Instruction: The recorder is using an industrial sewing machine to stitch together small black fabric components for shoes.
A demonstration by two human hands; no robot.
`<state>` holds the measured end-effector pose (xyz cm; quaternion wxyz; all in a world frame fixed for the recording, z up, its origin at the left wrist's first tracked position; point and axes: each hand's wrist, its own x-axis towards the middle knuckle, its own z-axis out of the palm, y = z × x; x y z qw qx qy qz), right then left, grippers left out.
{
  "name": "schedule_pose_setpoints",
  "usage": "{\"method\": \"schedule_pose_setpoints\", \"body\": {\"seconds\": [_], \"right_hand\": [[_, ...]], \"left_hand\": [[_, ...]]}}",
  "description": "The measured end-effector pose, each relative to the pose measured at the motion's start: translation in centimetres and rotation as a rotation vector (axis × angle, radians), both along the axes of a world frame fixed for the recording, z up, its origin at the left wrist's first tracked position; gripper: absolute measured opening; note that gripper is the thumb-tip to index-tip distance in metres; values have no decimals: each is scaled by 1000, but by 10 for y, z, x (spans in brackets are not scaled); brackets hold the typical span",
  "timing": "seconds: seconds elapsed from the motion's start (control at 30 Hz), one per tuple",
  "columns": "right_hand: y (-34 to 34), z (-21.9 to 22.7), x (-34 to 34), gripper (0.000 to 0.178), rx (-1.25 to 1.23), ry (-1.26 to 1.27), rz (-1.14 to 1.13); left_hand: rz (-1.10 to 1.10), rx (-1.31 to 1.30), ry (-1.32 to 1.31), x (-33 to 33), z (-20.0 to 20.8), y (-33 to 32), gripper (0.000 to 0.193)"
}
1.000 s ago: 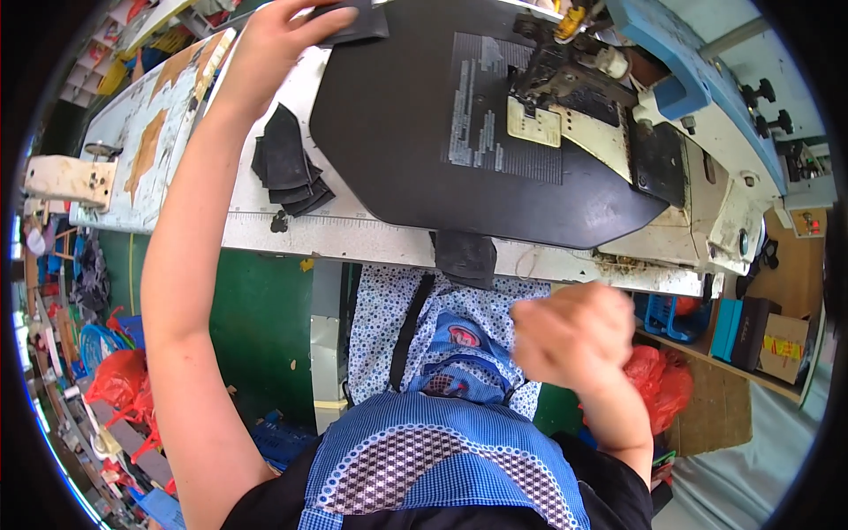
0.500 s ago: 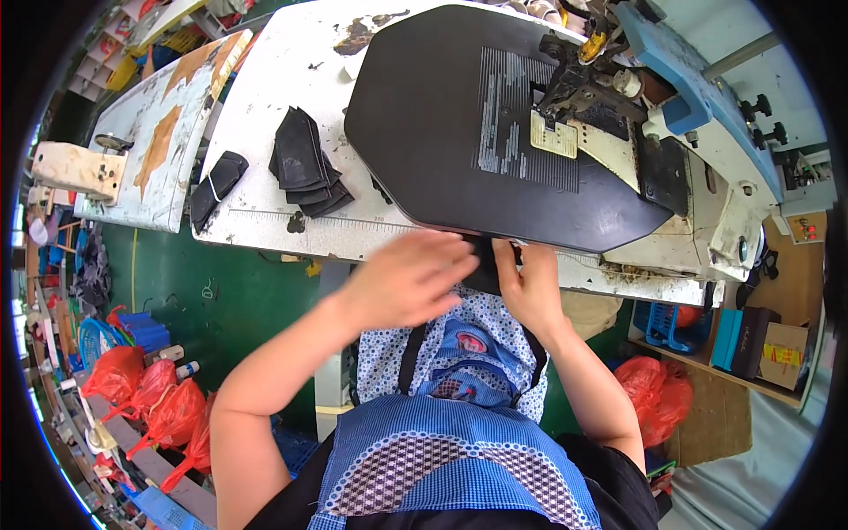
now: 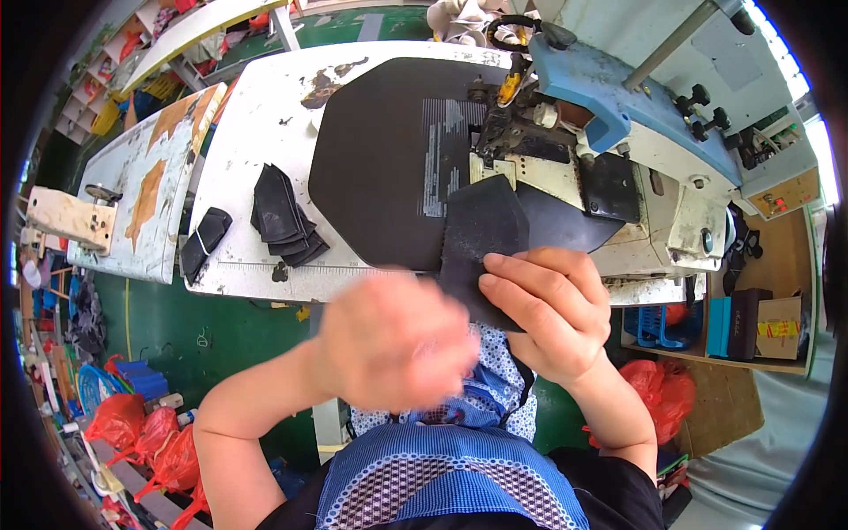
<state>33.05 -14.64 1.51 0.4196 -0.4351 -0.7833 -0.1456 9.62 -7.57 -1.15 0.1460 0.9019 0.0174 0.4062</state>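
Black flat fabric piece (image 3: 481, 234), right hand (image 3: 548, 309) pinching

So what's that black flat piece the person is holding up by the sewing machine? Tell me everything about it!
The black piece is a thin, flat, matte cut-out, perhaps leather or fabric, with a rounded top and straight sides. It is held just in front of the sewing machine, over the big black mat. The right hand grips its lower edge, fingers on top. The blurred left hand covers its bottom corner.
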Motion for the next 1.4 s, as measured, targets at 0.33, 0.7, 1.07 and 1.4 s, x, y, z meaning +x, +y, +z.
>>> {"method": "schedule_pose_setpoints", "body": {"seconds": [0.33, 0.7, 1.07, 1.4], "right_hand": [[22, -11, -18, 26, 28, 121, -25], [28, -21, -23, 24, -1, 135, -106], [16, -25, -26, 39, -14, 27, -127], [26, -21, -35, 43, -46, -40, -130]], "left_hand": [[153, -409, 268, 29, 53, 63, 49], [79, -158, 373, 38, 45, 93, 30], [35, 34, 420, 38, 49, 111, 34], [22, -4, 467, 30, 54, 124, 31]]}}
